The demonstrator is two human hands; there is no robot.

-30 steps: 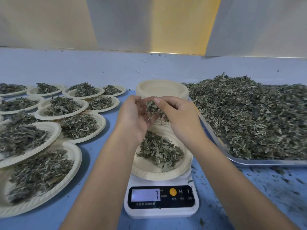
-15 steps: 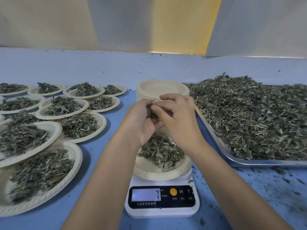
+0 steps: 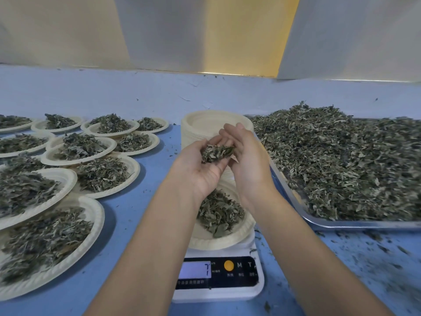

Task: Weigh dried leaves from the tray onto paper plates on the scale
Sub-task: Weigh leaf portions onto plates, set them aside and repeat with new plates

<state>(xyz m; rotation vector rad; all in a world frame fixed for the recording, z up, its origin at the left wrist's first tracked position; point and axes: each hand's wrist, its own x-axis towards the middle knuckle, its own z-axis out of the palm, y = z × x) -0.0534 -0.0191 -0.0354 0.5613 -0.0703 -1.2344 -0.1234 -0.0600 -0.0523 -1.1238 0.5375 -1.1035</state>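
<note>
The left hand's fingers (image 3: 210, 142) curl upward, cupping a clump of dried leaves (image 3: 216, 152) in the upturned left hand (image 3: 200, 173). The right hand (image 3: 248, 160) stands edge-on just beside it, fingers (image 3: 234, 131) nearly straight and holding nothing. Both hover above the leaf-filled paper plate (image 3: 227, 244) on the scale (image 3: 218, 291). The heaped tray (image 3: 341, 224) lies to the right, and filled plates (image 3: 57, 267) lie to the left.

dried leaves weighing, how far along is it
Done: many filled plates sit at left. In hand: the plate on the scale holds a small pile, and the left hand cups a handful of leaves above it, right hand beside. Left: the tray is heaped, and a stack of empty plates waits.
</note>
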